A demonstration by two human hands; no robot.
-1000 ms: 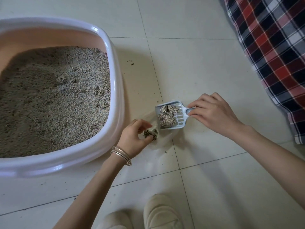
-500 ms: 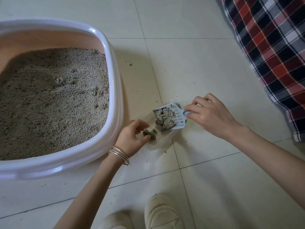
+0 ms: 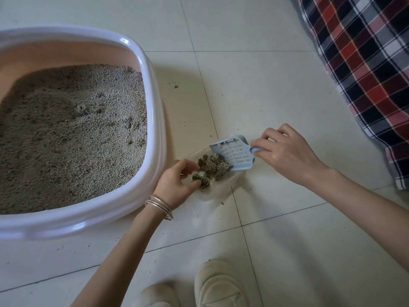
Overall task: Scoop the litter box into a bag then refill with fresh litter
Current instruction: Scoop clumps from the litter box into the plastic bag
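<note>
1x litter box [image 3: 152, 120], white rim w/ pinkish inner wall, sits on floor at left, filled w/ grey-brown litter [image 3: 73, 134]. 1x pale-blue slotted scoop [image 3: 234, 152] — tilted, front edge down against the clumps [image 3: 212, 167], handle held in right hand [image 3: 287, 154], fingers curled round it. 1x clear bag [image 3: 223, 187], lying on floor just beside the box's right wall; roughly 5–6 clumps sit in it, exact count unclear as they touch. Left hand [image 3: 177, 185] pinches the bag's near edge, thumb and fingers bent, one clump just beside the thumb. 2–3 thin bangles [image 3: 159, 207] on left wrist. 2x pale slippers [image 3: 219, 284] at bottom of view, toes toward the bag. Surface: off-white floor tiles [image 3: 265, 85] w/ dark grout lines, loose granules scattered near the box. 1x plaid cloth [image 3: 365, 69] — red, navy, white — lies at upper right, well apart from the bag
</note>
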